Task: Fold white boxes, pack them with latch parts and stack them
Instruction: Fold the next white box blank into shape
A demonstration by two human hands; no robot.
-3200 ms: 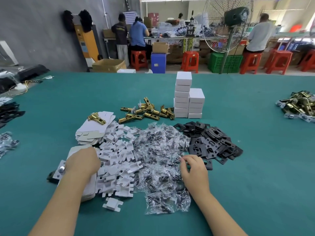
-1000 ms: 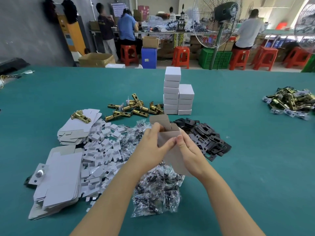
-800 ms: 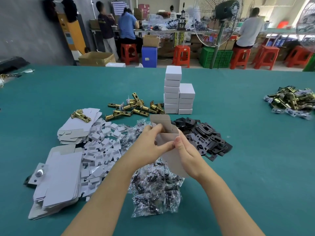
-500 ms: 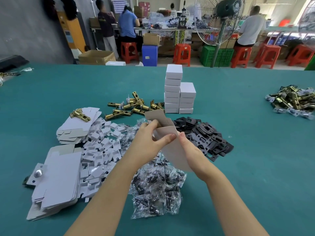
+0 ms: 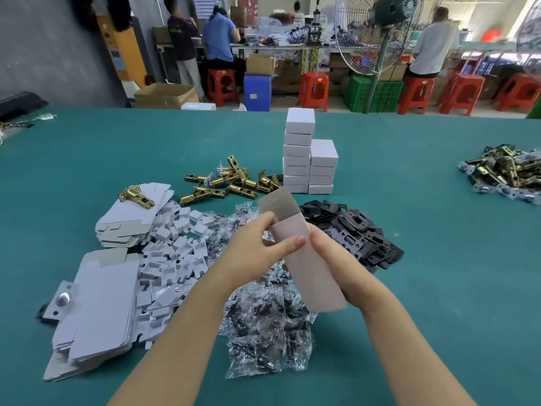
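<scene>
White cardboard box (image 5: pixel 310 259), partly folded, held above the table (image 5: pixel 439 288) near its front edge. Long axis runs front to back; open end with raised flap points away. Contents not visible. Left hand (image 5: pixel 254 253) pinches the mouth; right hand (image 5: pixel 336 262) grips its side.

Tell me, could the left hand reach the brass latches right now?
Probably not yet: the left hand is holding the half-folded box. Otherwise the brass latches lie uncovered beyond it.
</scene>
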